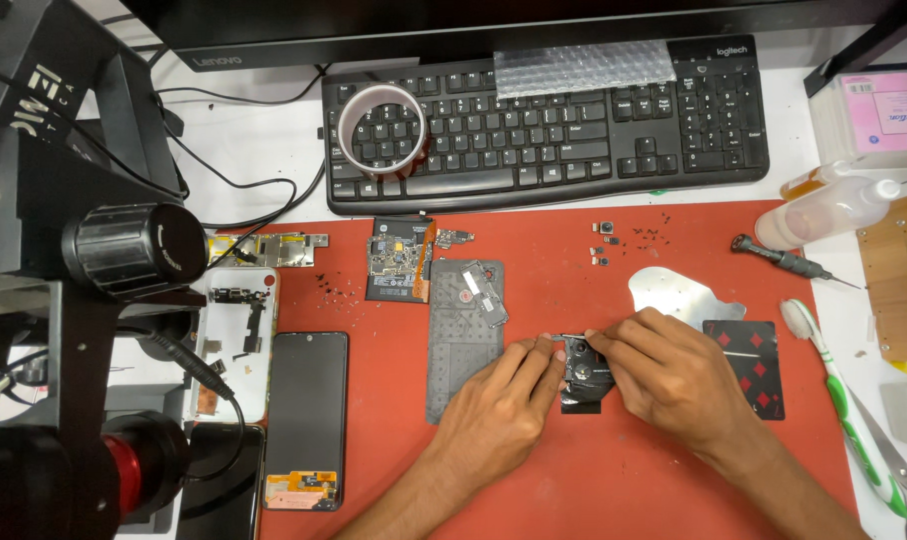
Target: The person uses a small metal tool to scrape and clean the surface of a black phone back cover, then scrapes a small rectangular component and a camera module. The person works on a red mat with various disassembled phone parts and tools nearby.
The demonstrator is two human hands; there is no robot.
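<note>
Black module pinched by left hand, right hand; red mat bare below.

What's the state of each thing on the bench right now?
left hand: fingertips on the small black part
right hand: pinching the small black part
small black part: flat on the red mat, held
phone screen: dark, lying flat
tape roll: resting on keyboard
screwdriver: lying loose
toothbrush: lying loose
</note>
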